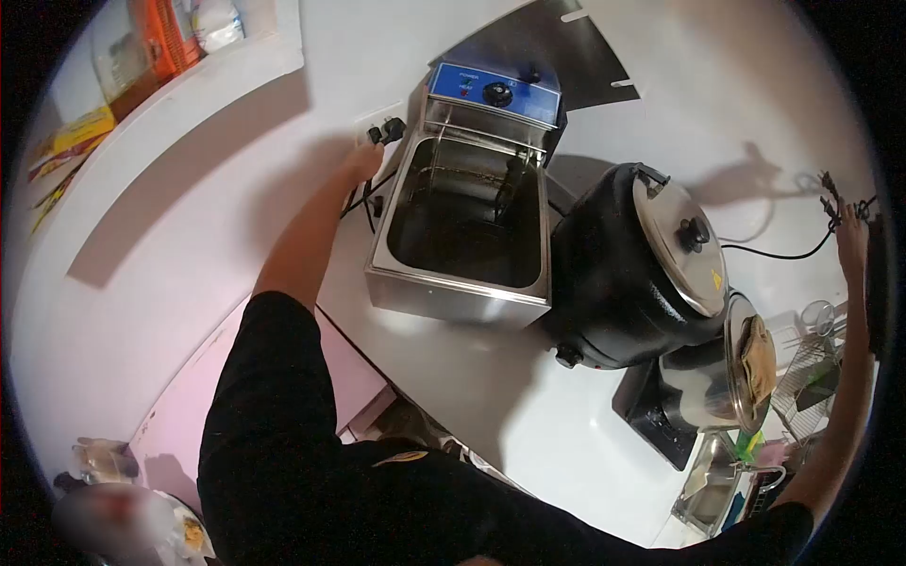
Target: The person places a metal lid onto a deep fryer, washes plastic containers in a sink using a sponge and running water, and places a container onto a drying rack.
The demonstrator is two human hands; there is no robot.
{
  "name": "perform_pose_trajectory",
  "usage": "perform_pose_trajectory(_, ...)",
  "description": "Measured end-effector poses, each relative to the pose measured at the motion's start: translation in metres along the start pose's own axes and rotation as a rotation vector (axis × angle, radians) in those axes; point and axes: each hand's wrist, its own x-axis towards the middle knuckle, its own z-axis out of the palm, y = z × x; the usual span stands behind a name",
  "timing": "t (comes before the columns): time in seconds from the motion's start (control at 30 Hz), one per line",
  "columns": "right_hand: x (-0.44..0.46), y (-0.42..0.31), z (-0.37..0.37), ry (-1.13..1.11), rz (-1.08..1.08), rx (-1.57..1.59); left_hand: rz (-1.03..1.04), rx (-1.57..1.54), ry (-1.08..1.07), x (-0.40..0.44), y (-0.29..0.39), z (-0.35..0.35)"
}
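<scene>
My left hand [361, 163] reaches to the wall socket at the left of the fryer, fingers closed at a black plug [376, 135]; the exact grip is small and partly hidden. A larger black plug [393, 130] sits beside it. The steel deep fryer [460, 300] has a blue control panel [493, 92] and dark liquid in its tank. At the far right edge, my right hand [852, 236] is raised by the wall, closed on a bunched black cord [834, 215]. That cord runs along behind the black soup kettle [604, 269].
Right of the kettle, a steel pot [703, 382] with a brown cloth [758, 361] on its lid stands on a black hob [651, 415]. A sink [708, 495] and wire rack [807, 382] are beyond. A steel lid [557, 47] leans behind the fryer. A shelf [217, 75] holds packets.
</scene>
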Motion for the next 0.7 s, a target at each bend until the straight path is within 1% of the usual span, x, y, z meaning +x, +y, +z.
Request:
perform_pose_trajectory(0.03, -0.002, -0.004, -0.003, 0.026, -0.021, 0.043, -0.149, -0.287, 0.010, -0.014, 0.003, -0.009)
perform_pose_trajectory(0.07, -0.006, -0.008, -0.006, 0.066, -0.048, 0.087, -0.159, -0.498, -0.022, -0.028, -0.003, -0.010)
perform_pose_trajectory(0.13, -0.014, -0.017, -0.004, 0.189, -0.152, 0.091, -0.099, -0.730, 0.021, -0.067, -0.020, -0.014)
perform_pose_trajectory(0.17, -0.022, -0.021, 0.001, 0.343, -0.277, -0.110, -0.163, -0.783, -0.010, -0.086, -0.034, -0.017)
perform_pose_trajectory(0.2, -0.028, -0.032, 0.004, 0.176, -0.043, 0.146, -0.227, -0.836, -0.038, -0.104, -0.046, -0.018)
perform_pose_trajectory(0.23, -0.030, -0.052, -0.016, -0.091, 0.121, 0.310, -0.170, -0.895, 0.138, -0.128, -0.049, -0.011)
perform_pose_trajectory(0.27, -0.032, -0.078, -0.040, -0.339, 0.317, 0.417, -0.188, -0.956, 0.229, -0.150, -0.057, 0.000)
perform_pose_trajectory(0.3, -0.033, -0.091, -0.047, -0.335, 0.323, 0.420, -0.200, -1.013, 0.322, -0.172, -0.066, 0.012)
perform_pose_trajectory(0.33, -0.030, -0.101, -0.048, -0.267, 0.170, 0.359, -0.288, -1.073, 0.330, -0.187, -0.076, 0.022)
perform_pose_trajectory(0.4, -0.013, -0.124, -0.033, 0.005, -0.029, 0.439, -0.456, -1.377, 0.519, -0.223, -0.073, 0.035)
perform_pose_trajectory(0.43, -0.004, -0.135, -0.026, 0.136, -0.132, 0.455, -0.427, -1.660, 0.617, -0.234, -0.097, 0.063)
perform_pose_trajectory(0.47, 0.013, -0.173, -0.049, 0.135, -0.256, 0.196, -0.682, -2.046, 0.884, -0.243, -0.078, 0.053)
perform_pose_trajectory(0.5, 0.033, -0.212, -0.063, 0.128, -0.203, 0.316, -0.681, -2.048, 0.882, -0.253, -0.089, 0.069)
perform_pose_trajectory(0.53, 0.053, -0.251, -0.087, 0.025, -0.180, 0.250, -0.656, -1.871, 0.807, -0.263, -0.113, 0.098)
perform_pose_trajectory(0.57, 0.065, -0.289, -0.095, 0.197, -0.297, 0.333, -0.635, -1.785, 0.765, -0.266, -0.117, 0.102)
perform_pose_trajectory(0.6, 0.096, -0.310, -0.090, 0.183, -0.358, 0.438, -0.614, -1.697, 0.728, -0.269, -0.120, 0.105)
perform_pose_trajectory(0.63, 0.123, -0.346, -0.095, 0.164, -0.350, 0.484, -0.747, -1.895, 0.780, -0.270, -0.107, 0.093)
perform_pose_trajectory(0.67, 0.154, -0.373, -0.085, 0.191, -0.382, 0.616, -0.883, -2.092, 0.823, -0.269, -0.101, 0.085)
perform_pose_trajectory(0.7, 0.190, -0.397, -0.067, 0.228, -0.348, 0.552, -0.874, -2.095, 0.809, -0.272, -0.106, 0.085)
